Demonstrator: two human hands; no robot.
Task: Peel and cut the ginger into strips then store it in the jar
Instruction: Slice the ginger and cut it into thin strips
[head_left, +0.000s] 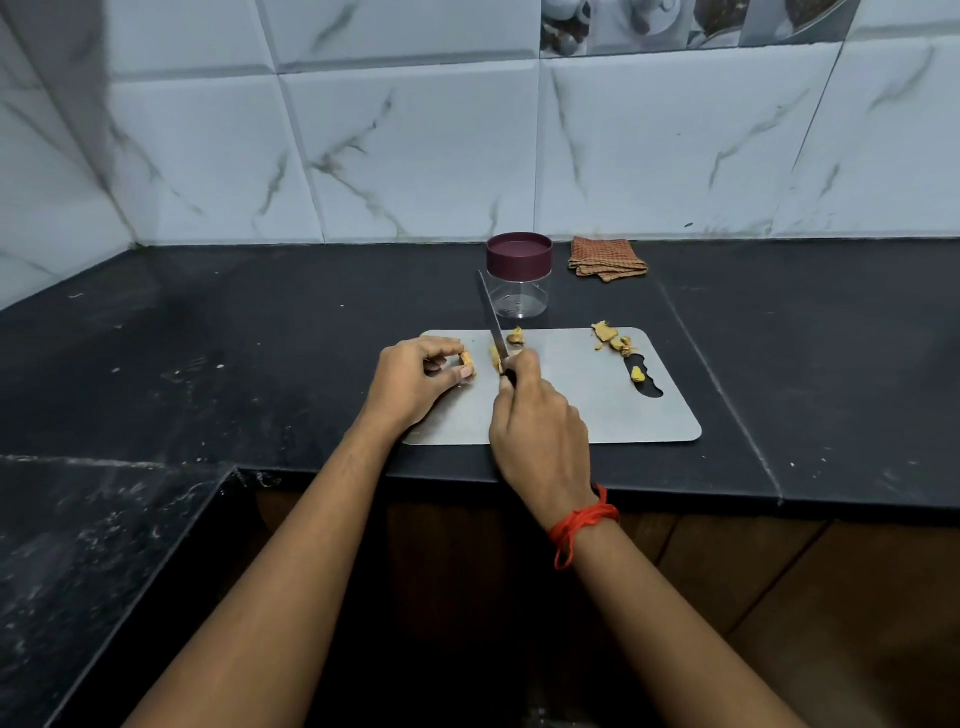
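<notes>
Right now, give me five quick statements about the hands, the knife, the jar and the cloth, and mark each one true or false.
1. The right hand grips the knife. True.
2. The jar stands with its lid off. False: the maroon lid is on it.
3. The left hand holds a ginger piece on the cutting board. True.
4. The folded cloth lies on the cutting board. False: it lies on the counter behind the board, to the right of the jar.
5. The jar already holds ginger strips. False: it looks empty.
</notes>
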